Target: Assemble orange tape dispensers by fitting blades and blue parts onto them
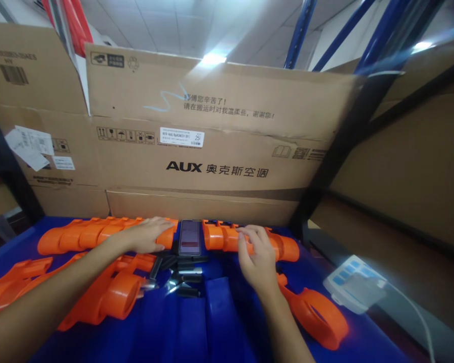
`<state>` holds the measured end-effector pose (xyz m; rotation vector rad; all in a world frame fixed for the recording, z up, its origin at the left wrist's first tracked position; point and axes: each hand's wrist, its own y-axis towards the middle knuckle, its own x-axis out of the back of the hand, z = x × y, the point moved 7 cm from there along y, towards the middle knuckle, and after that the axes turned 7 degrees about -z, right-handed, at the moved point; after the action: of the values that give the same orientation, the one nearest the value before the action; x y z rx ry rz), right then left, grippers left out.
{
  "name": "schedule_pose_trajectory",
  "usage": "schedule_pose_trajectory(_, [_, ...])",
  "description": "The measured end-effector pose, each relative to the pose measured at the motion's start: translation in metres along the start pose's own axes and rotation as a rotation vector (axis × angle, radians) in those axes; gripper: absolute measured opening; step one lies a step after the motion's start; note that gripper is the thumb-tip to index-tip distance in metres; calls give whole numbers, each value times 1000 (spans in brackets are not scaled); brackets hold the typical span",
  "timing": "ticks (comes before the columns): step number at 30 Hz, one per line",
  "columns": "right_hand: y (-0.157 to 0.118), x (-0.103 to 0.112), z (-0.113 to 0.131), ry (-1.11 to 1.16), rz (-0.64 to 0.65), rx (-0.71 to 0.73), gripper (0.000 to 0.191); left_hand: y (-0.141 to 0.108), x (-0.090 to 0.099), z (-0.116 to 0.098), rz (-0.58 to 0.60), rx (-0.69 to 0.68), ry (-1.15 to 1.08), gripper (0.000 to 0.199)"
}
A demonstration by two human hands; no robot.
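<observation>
My left hand (150,235) rests over the right end of a long row of orange curved parts (87,235) at the back left, its fingers spread. My right hand (258,252) lies over a shorter orange row (219,238) at the back right, fingers bent and apart, thumb toward the left. Between the two rows a phone (189,238) lies on the blue surface. Small black and metal pieces (189,275) are scattered in front of the phone. More orange parts (117,295) lie beneath and beside my left forearm. One orange ring-ended part (320,317) sits right of my right forearm.
A large cardboard sheet (219,146) stands upright behind the blue table surface (155,322). Blue folded strips (219,307) lie at the front middle. A white box with a cable (353,285) sits at the right edge. Dark rack posts (325,151) rise on both sides.
</observation>
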<state>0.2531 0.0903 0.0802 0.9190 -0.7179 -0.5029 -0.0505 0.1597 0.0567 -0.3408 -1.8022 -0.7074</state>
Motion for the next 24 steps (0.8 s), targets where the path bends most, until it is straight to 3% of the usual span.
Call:
schedule_pose_trajectory(4, [0, 2, 2, 7, -14, 5, 21, 3, -9, 6, 17, 1, 19, 69])
schedule_pose_trajectory(8, [0, 1, 3, 19, -6, 3, 21, 7, -6, 2, -2, -19, 9, 67])
schedule_pose_trajectory(15, [1, 4, 11, 64, -12, -19, 22, 7, 29, -15, -84, -67, -33, 76])
schedule_pose_trajectory(18, [-1, -1, 13, 198, 18, -115, 25, -2, 47, -44, -150, -95, -68, 80])
schedule_pose_trajectory(21, [-7, -14, 11, 414, 104, -292, 39, -17, 58, -96, -254, -233, -218, 85])
schedule_pose_trajectory(24, [-13, -28, 12, 581, 228, -432, 48, -32, 46, -147, -157, -387, -259, 83])
